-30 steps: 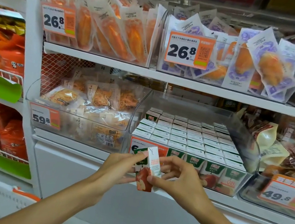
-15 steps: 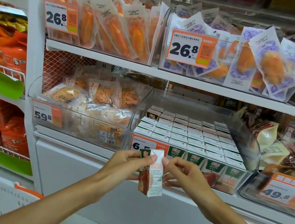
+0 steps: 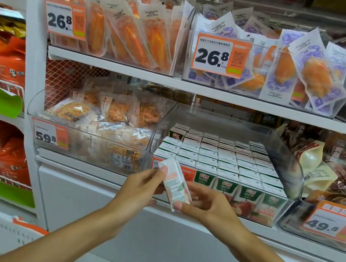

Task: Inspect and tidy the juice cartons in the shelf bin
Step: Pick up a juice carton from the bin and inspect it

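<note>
Head view: I have one carton out of the bin, tilted, just in front of its left front corner. My left hand pinches its upper end and my right hand pinches the lower end. I judge this the inspection step; next it needs turning upright and slotting back into the rows. The carton's print is blurred, and the gap it belongs in is hidden behind it.

Glossy paperboard juice cartons fill a clear, smooth plastic bin; shiny film pouches above.
</note>
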